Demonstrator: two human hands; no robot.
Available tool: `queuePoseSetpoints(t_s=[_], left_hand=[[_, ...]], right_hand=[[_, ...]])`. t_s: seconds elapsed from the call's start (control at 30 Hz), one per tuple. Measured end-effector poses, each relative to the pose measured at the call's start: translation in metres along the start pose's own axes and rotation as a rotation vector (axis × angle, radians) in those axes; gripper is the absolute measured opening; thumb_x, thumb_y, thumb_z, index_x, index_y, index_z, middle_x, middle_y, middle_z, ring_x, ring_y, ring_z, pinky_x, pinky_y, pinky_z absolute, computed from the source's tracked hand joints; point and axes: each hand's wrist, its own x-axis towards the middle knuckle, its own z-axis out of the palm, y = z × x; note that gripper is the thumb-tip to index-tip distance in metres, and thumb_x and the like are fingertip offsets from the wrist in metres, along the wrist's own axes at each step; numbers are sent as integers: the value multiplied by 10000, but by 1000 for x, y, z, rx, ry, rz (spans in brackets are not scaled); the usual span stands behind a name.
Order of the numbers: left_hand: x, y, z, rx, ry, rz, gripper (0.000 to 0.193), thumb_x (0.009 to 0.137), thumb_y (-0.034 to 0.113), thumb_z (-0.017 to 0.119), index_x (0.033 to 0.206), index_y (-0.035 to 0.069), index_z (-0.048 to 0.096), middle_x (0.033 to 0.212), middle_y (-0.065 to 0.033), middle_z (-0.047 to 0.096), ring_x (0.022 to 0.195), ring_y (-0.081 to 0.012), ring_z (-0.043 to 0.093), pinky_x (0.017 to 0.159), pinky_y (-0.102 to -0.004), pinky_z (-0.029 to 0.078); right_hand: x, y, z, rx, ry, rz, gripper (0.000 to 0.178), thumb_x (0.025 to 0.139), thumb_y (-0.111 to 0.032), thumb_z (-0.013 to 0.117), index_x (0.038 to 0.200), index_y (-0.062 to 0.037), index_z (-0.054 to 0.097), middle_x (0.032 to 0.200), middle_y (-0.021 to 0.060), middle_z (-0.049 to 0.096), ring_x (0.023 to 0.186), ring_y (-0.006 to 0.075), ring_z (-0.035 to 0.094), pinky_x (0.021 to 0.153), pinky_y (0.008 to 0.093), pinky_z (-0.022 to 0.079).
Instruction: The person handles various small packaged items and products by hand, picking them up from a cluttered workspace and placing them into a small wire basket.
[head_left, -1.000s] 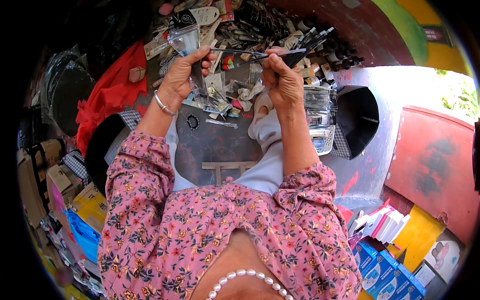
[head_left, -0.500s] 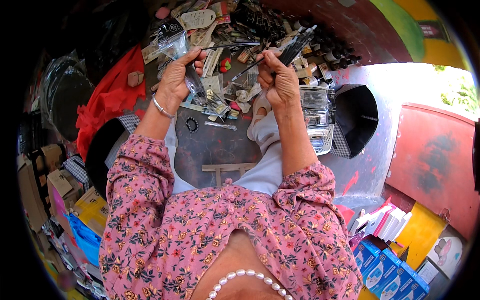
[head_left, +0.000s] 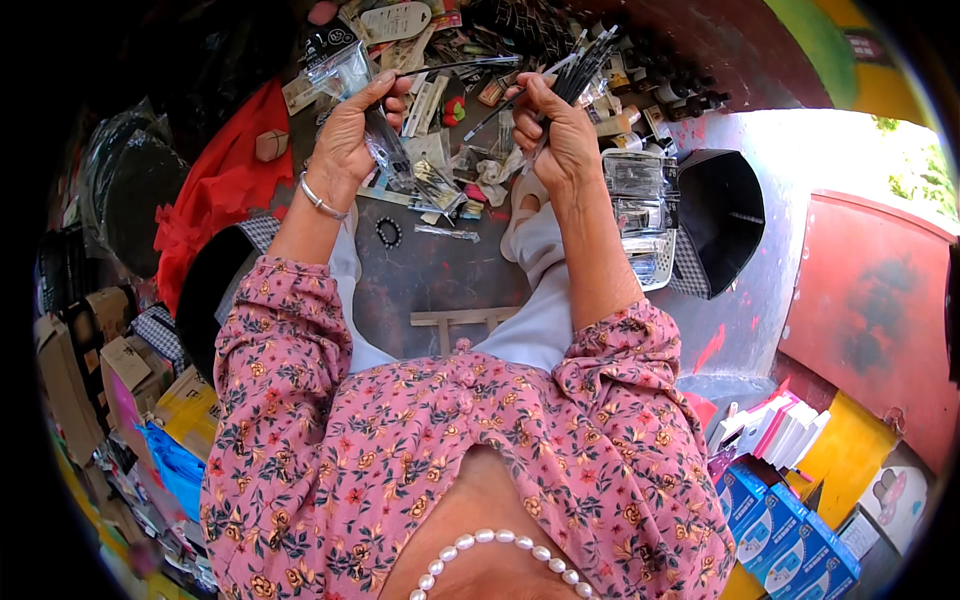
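Right hand [head_left: 560, 130] grips a bundle of pens [head_left: 585, 65]; left hand [head_left: 350, 135] pinches a clear packet [head_left: 345, 70].

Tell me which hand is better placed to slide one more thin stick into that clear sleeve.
Right, probably. The right hand already grips the bundle of thin dark sticks, while the left hand is busy holding the clear plastic sleeve.

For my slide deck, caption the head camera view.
Left hand holds a clear plastic sleeve; right hand grips a bundle of dark pens.
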Motion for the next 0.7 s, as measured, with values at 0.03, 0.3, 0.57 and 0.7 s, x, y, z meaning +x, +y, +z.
queuePoseSetpoints(t_s=[0.03, 0.3, 0.57, 0.7], left_hand=[[0, 0, -1, -1, 2, 0, 177, 813, 97, 605, 971, 32, 558, 856, -57, 596, 643, -97, 513, 513, -194, 449], [2, -2, 2, -12, 0, -18, 158, 818, 95, 594, 959, 36, 554, 844, -58, 591, 639, -96, 505, 512, -194, 443], [0, -1, 2, -31, -21, -48, 141, 797, 121, 630, 898, 39, 575, 806, -54, 594, 624, -95, 512, 511, -194, 435], [2, 3, 2, -50, -84, -69, 134, 800, 123, 625, 883, 32, 572, 784, -53, 579, 633, -99, 507, 513, -194, 434]], right_hand=[[0, 0, -1, 2, -3, 5, 114, 821, -139, 598, 880, -47, 568, 756, 67, 595, 428, 74, 354, 383, 211, 261], [-1, -3, -3, -31, 20, 3, 163, 853, -186, 556, 910, -34, 568, 747, 54, 570, 448, 72, 348, 397, 196, 267], [-6, -7, 6, -40, 28, 16, 144, 817, -174, 605, 861, -39, 585, 685, 26, 555, 432, 58, 376, 379, 198, 274], [-7, -6, 4, -49, 27, -7, 123, 815, -155, 605, 849, -37, 597, 663, 22, 550, 420, 56, 361, 375, 198, 267]])
